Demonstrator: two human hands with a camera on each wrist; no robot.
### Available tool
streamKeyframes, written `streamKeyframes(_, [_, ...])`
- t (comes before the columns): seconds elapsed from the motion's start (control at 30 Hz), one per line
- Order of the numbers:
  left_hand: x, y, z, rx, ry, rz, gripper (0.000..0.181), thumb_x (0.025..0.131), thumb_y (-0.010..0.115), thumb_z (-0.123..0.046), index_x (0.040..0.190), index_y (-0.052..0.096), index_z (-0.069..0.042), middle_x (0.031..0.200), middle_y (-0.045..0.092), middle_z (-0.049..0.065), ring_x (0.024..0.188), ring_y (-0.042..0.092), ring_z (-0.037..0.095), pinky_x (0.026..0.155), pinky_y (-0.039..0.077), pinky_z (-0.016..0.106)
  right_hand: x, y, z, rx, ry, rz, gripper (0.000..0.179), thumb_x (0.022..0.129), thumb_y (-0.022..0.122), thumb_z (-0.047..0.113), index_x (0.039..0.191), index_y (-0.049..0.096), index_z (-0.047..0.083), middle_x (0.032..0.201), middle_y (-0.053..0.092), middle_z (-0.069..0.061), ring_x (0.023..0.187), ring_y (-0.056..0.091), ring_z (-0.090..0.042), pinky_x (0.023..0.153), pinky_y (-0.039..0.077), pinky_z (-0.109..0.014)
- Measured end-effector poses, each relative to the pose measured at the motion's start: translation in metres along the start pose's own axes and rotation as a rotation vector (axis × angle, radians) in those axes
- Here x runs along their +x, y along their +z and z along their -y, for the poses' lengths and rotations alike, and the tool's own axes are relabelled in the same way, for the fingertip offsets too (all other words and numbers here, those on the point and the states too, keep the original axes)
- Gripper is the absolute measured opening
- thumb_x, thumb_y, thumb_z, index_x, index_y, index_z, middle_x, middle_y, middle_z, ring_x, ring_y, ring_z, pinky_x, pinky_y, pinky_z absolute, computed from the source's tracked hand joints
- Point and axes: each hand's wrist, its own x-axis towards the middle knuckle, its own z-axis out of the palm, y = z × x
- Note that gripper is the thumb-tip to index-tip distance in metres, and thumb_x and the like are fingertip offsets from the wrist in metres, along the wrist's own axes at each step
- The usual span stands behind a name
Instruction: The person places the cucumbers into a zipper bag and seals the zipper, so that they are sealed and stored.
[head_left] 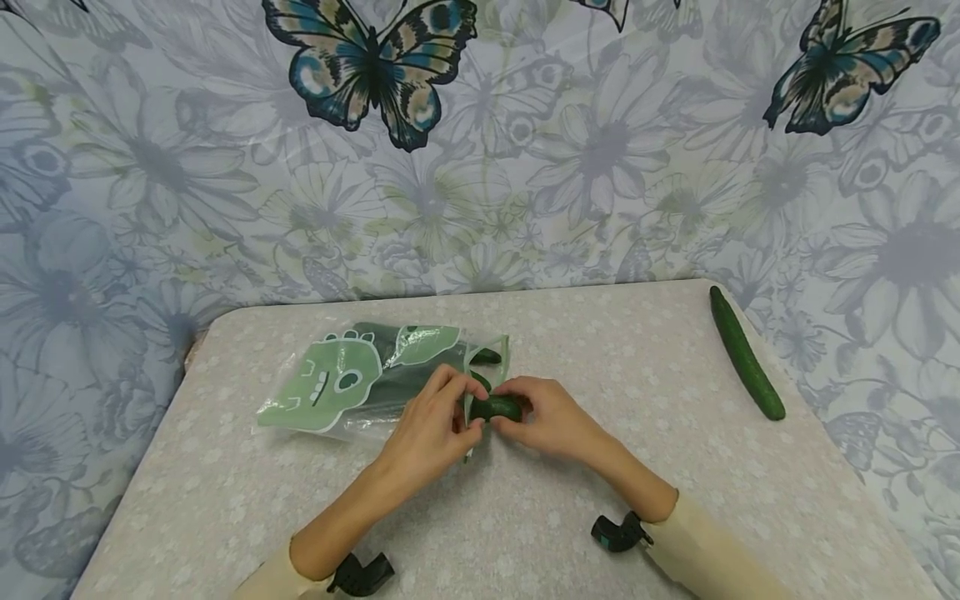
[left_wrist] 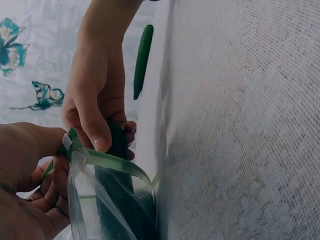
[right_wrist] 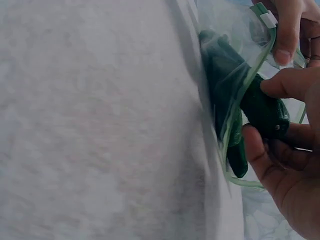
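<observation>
A clear zip bag (head_left: 322,387) printed with a green cartoon creature lies on the table, its green-edged mouth facing right. My left hand (head_left: 427,425) pinches the rim of the mouth beside a white slider (right_wrist: 268,20). With thumb and fingers, my right hand (head_left: 558,421) grips the end of a dark green cucumber (right_wrist: 265,112), whose other part runs inside the bag. More cucumbers (right_wrist: 237,155) lie within the bag, their ends showing at the opening. Bag film and print partly hide them.
Another cucumber (head_left: 742,350) rests alone near the table's right edge. A pale patterned cloth covers the table (head_left: 600,350). Behind it hangs a floral backdrop (head_left: 480,217) with butterflies. Black wrist cameras (head_left: 618,533) sit at both cuffs.
</observation>
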Motion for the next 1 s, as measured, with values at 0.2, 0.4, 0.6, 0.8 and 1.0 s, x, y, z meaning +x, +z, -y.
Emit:
streamKeyframes(0.2, [0.000,0.000,-0.001,0.004,0.009,0.002,0.028,0.093,0.079,-0.007,0.116,0.068,-0.018,0.112,0.053,-0.003,0.066,0.051,-0.003,0.059,0.048,0.021,0.006,-0.005,0.003,-0.043,-0.016,0.058,0.024,0.099,0.078,0.032,0.119,0.077,0.019,0.084,0.066,0.007,0.063,0.052,-0.004,0.060,0.046,-0.023])
streamKeyframes(0.4, [0.000,0.000,-0.001,0.002,0.014,-0.011,0.028,0.091,0.078,-0.006,0.115,0.069,-0.018,0.111,0.054,-0.004,0.066,0.052,-0.003,0.058,0.048,0.021,0.011,-0.004,0.002,0.139,0.073,0.060,0.026,0.102,0.075,0.036,0.121,0.078,0.018,0.082,0.066,0.004,0.062,0.051,-0.006,0.060,0.047,-0.022])
streamKeyframes(0.6, [0.000,0.000,-0.001,-0.011,0.010,-0.008,0.028,0.092,0.079,-0.006,0.113,0.068,-0.021,0.112,0.054,-0.004,0.066,0.052,-0.001,0.058,0.048,0.022,0.016,0.002,0.000,0.332,0.140,0.032,0.038,0.104,0.072,0.028,0.132,0.074,0.002,0.100,0.080,-0.016,0.075,0.071,-0.024,0.066,0.054,-0.024])
streamKeyframes(0.8, [0.000,-0.001,-0.001,-0.023,0.016,-0.013,0.027,0.092,0.079,-0.007,0.112,0.068,-0.021,0.112,0.055,-0.003,0.067,0.053,-0.002,0.058,0.049,0.022,0.024,0.014,0.004,0.391,0.120,-0.021,0.031,0.104,0.072,0.023,0.129,0.077,0.007,0.106,0.081,-0.014,0.071,0.065,-0.009,0.065,0.053,-0.021])
streamKeyframes(1.0, [0.002,-0.001,-0.002,-0.004,0.019,-0.017,0.029,0.091,0.079,-0.006,0.113,0.068,-0.021,0.112,0.055,-0.003,0.068,0.052,-0.002,0.057,0.047,0.022,0.033,0.025,0.010,0.372,0.106,-0.088,0.023,0.099,0.067,0.010,0.117,0.080,0.005,0.102,0.080,-0.012,0.070,0.065,-0.003,0.063,0.052,-0.020])
